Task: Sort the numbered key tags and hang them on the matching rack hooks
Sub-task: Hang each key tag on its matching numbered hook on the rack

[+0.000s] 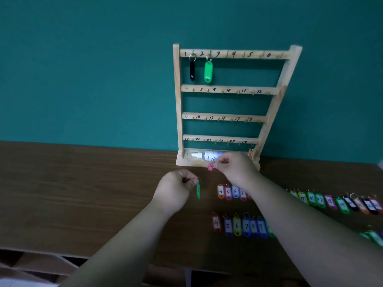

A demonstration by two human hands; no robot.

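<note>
Tags lie in two rows on the table (83, 193), to the right of my hands. Two more hang on the rack (228, 89): a black tag (192, 71) on hook 1 and a green tag (208, 71) on hook 2. The rack stands at the table's back against the wall, with four bars of six numbers each, 1 to 24. One bottle (204, 155) lies in its base tray.

In the back row (228, 192) I count four tags left of my right forearm, 4 to 7, and about ten beyond it; the arm hides those between. In the front row (237, 225) six show, 4 to 9, with a green edge after them and a few more at the far right.

My left hand (176, 189) is raised over the table, fingers curled, pinching the ring of a second green tag (198, 190), which hangs edge-on. My right hand (235, 166) is just before the rack's base, pinching a pink tag (210, 167) between its fingertips.
</note>
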